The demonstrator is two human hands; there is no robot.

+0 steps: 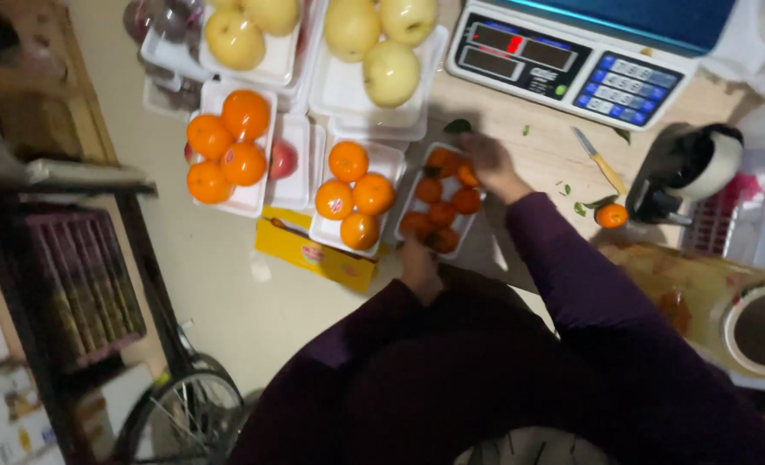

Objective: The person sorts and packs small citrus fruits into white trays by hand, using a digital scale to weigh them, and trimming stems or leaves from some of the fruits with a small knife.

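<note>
Looking down, you see the tray of small oranges [441, 200] right between your hands, long side pointing away from you. Your right hand [488, 164] rests fingers-down on its far end. Your left hand [419, 265] pinches its near edge.

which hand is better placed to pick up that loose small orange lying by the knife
Probably the right hand. It rests at the far end of the tray of small oranges, on the side toward the loose small orange and knife. The left hand sits at the tray's near edge, farther away.
</note>
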